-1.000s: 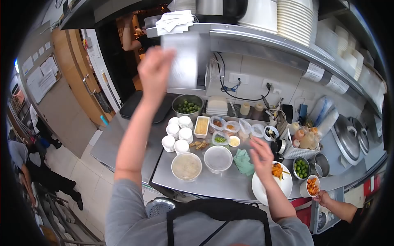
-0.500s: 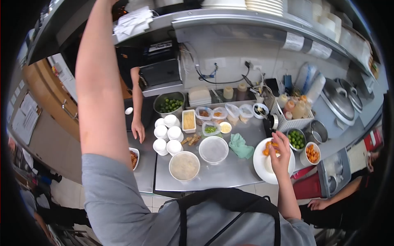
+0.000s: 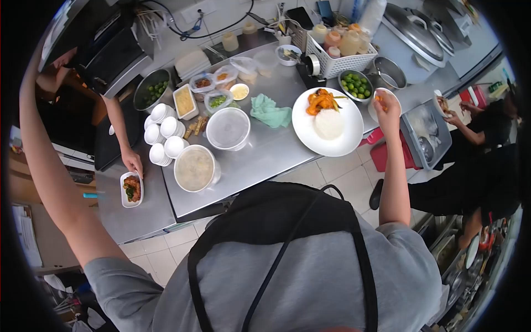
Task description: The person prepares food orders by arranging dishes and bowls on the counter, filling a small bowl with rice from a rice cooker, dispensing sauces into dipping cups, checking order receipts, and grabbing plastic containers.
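Note:
My right hand (image 3: 389, 108) reaches into a white cup (image 3: 373, 110) at the table's right side. Its fingers are closed at some orange pieces (image 3: 379, 98); what they grip is partly hidden. Left of it, a white plate (image 3: 307, 130) bears a mound of white rice (image 3: 329, 124) and orange food with strips (image 3: 322, 101). A steel bowl of green fruits (image 3: 355, 84) stands just behind the cup. My left arm stretches to the upper left, with the hand beyond the visible picture.
Stacked white cups (image 3: 173, 127), lidded tubs (image 3: 228, 129), a green cloth (image 3: 270, 112) and a basket of bottles (image 3: 340, 65) stand on the steel table. At left, another person's hand (image 3: 131, 161) touches a white food dish (image 3: 125, 194). Other people are at right.
My right hand has moved from over the plate to the white cup. The view has shifted right and down. The other person's hand at left now touches the food dish.

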Demonstrator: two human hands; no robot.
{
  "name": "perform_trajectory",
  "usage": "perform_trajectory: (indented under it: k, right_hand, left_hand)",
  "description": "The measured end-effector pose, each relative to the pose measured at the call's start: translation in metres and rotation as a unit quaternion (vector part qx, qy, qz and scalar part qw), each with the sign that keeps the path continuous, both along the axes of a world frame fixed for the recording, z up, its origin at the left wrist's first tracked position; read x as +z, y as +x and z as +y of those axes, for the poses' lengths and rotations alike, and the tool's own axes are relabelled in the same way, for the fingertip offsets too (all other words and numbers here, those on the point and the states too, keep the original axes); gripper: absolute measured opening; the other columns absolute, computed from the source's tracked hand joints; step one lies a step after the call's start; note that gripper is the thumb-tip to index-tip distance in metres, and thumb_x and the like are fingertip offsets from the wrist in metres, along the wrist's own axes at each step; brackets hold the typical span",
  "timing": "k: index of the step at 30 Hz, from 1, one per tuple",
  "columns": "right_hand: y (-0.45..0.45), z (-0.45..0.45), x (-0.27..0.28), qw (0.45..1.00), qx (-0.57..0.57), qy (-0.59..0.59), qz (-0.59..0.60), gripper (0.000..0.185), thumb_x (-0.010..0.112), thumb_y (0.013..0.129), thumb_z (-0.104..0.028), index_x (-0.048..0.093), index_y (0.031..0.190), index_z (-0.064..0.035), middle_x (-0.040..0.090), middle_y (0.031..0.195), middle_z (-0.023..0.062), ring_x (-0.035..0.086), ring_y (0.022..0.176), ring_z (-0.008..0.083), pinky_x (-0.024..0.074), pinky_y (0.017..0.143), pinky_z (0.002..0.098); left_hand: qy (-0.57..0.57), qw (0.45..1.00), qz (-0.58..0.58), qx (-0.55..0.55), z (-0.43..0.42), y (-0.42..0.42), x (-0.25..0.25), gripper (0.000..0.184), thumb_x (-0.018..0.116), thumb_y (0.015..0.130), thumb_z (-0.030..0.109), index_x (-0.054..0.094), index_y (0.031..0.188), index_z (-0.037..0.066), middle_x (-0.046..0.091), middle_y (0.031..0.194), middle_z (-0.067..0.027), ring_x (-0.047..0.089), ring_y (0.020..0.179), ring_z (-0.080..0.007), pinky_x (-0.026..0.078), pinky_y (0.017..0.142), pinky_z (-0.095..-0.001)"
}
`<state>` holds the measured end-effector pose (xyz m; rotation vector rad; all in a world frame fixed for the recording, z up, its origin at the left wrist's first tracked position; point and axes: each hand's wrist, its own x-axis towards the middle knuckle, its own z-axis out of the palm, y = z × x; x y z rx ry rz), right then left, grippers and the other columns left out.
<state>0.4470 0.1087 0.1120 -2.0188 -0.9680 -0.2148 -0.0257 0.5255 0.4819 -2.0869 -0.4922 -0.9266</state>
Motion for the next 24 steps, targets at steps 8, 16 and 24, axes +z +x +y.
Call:
perform_trajectory:
  k: [8,16,24]
  right_hand:
    - [0.042,-0.036,-0.136,0.973,-0.064,-0.180,0.131,0.039,0.059,0.073,-0.022,0.054,0.108,-0.0036,0.061,0.087,0.0169,0.060,0.075,0.0219,0.0457,0.070,0.0299]
    - [0.013,-0.016,-0.142,0.897,-0.015,-0.055,0.438,0.035,0.051,0.075,-0.009,0.046,0.108,0.0032,0.057,0.083,0.0126,0.058,0.067,0.0182,0.0485,0.054,0.0277]
    - [-0.069,0.033,-0.142,0.808,0.066,0.031,0.585,0.036,0.046,0.073,-0.001,0.038,0.108,0.0013,0.053,0.090,0.0152,0.058,0.074,0.0216,0.0521,0.055,0.0303]
  left_hand:
    - [-0.522,0.840,-0.126,-0.075,-0.156,0.080,-0.314,0.032,0.062,0.072,0.013,0.055,0.102,0.003,0.054,0.103,-0.0135,0.049,0.099,-0.0267,0.037,0.087,-0.0336]
    - [-0.453,0.886,0.077,0.056,-0.204,0.126,-0.467,0.045,0.052,0.079,0.017,0.041,0.120,0.003,0.038,0.126,-0.0173,0.037,0.115,-0.0342,0.032,0.094,-0.0424]
    - [-0.453,0.888,0.083,0.016,-0.202,0.093,-0.463,0.041,0.051,0.078,0.010,0.044,0.118,0.004,0.043,0.122,-0.0163,0.040,0.113,-0.0344,0.034,0.093,-0.0404]
